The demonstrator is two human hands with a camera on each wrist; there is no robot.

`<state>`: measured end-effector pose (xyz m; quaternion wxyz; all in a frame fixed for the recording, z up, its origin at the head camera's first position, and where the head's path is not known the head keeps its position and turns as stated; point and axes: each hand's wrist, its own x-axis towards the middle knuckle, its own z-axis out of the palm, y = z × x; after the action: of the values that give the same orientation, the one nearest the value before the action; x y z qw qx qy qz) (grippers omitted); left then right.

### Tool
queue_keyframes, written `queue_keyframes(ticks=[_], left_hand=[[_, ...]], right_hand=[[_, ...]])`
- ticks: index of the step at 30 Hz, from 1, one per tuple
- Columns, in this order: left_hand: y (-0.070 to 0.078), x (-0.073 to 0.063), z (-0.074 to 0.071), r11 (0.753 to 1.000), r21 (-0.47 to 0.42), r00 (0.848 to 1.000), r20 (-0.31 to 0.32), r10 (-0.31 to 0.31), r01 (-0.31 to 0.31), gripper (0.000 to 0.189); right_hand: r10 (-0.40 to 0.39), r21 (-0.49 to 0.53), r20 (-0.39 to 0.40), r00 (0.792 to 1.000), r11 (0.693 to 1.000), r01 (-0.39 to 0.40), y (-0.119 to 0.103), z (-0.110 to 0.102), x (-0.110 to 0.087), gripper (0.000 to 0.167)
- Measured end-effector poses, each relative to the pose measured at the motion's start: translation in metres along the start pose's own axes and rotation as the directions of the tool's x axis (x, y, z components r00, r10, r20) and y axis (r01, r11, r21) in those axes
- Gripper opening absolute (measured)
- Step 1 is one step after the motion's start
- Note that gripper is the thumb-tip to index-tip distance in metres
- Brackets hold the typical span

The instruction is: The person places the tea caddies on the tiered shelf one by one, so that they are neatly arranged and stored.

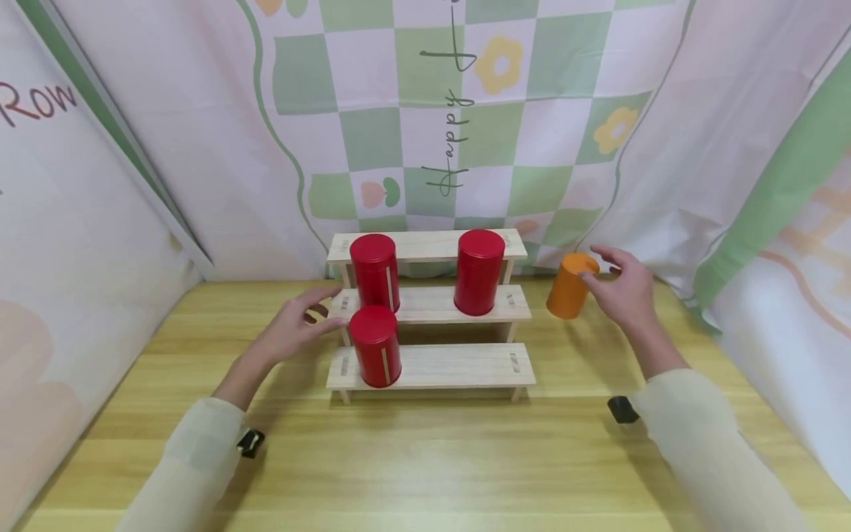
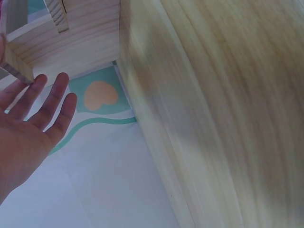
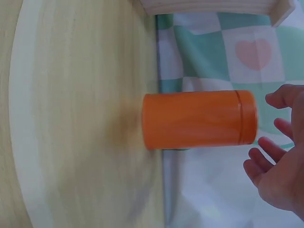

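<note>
In the head view an orange canister (image 1: 569, 290) stands upright on the table, right of a three-step wooden rack (image 1: 459, 367). My right hand (image 1: 625, 290) is at its lid, thumb and fingers spread. The right wrist view shows a gap between those fingertips and the orange canister's lid end. On the rack's middle step are two red canisters, one at the left (image 1: 374, 273) and one at the right (image 1: 479, 275). A third red canister (image 1: 376, 349) sits at the left of the front step. Beside the rack's left end, my left hand (image 1: 291, 331) holds nothing, its fingers extended.
The wood-grain table (image 1: 425, 465) extends in front of the rack. Behind it hangs a checked cloth (image 1: 432, 133) with flowers, and white cloth walls (image 1: 86, 192) enclose both sides. Black straps hang under both wrists.
</note>
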<state>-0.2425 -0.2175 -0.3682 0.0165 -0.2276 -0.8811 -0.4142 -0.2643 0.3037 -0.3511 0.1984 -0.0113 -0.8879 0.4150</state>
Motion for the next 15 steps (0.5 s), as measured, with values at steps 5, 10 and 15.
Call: queue_keyframes(ticks=[5, 10, 15], left_hand=[[-0.001, 0.0, 0.0, 1.0, 0.001, 1.0, 0.001, 0.004, -0.004, 0.062], [-0.002, 0.001, 0.0, 1.0, -0.003, 1.0, 0.0, -0.001, 0.001, 0.062], [-0.003, 0.0, 0.0, 1.0, -0.002, 1.0, -0.001, -0.009, 0.009, 0.063]], right_hand=[[0.047, 0.034, 0.033, 0.998, 0.998, -0.048, 0.009, 0.007, 0.005, 0.057], [0.068, 0.052, 0.071, 0.995, 0.996, -0.072, 0.01, 0.011, 0.006, 0.06], [0.078, 0.058, 0.081, 0.994, 0.995, -0.083, 0.009, 0.015, 0.007, 0.063]])
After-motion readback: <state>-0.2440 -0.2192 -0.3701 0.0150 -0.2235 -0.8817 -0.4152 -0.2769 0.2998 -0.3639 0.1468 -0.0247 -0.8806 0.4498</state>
